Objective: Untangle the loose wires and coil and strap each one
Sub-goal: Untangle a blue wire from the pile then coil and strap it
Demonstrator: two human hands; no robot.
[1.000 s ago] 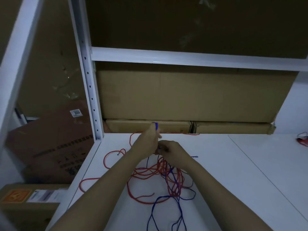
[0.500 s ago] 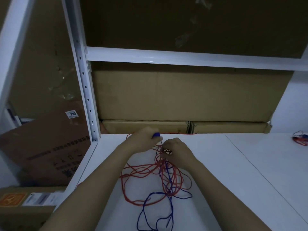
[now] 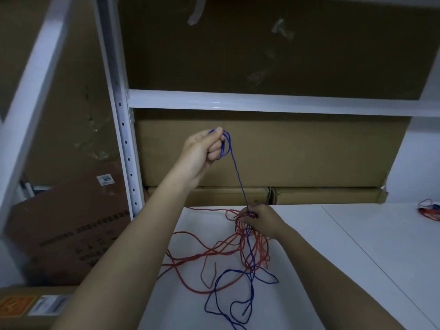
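A blue wire [image 3: 235,172] and a red wire [image 3: 202,256] lie tangled on the white table [image 3: 333,246]. My left hand [image 3: 204,148] is raised above the table and grips a small coil of the blue wire. From it one blue strand runs taut down to my right hand [image 3: 259,220]. That hand rests low on the table and pinches the knot of red and blue strands. Loose blue loops [image 3: 228,298] trail toward the near edge.
A white shelf post [image 3: 123,139] and crossbeam [image 3: 262,103] frame cardboard boxes [image 3: 285,151] behind the table. More boxes [image 3: 66,225] stand at the left, below table level. Another small bundle of red and blue wire [image 3: 428,210] lies at the far right.
My left hand has risen well above the table with the blue wire, pulling a strand taut. My right hand has stayed on the tangle. The view has tilted upward.
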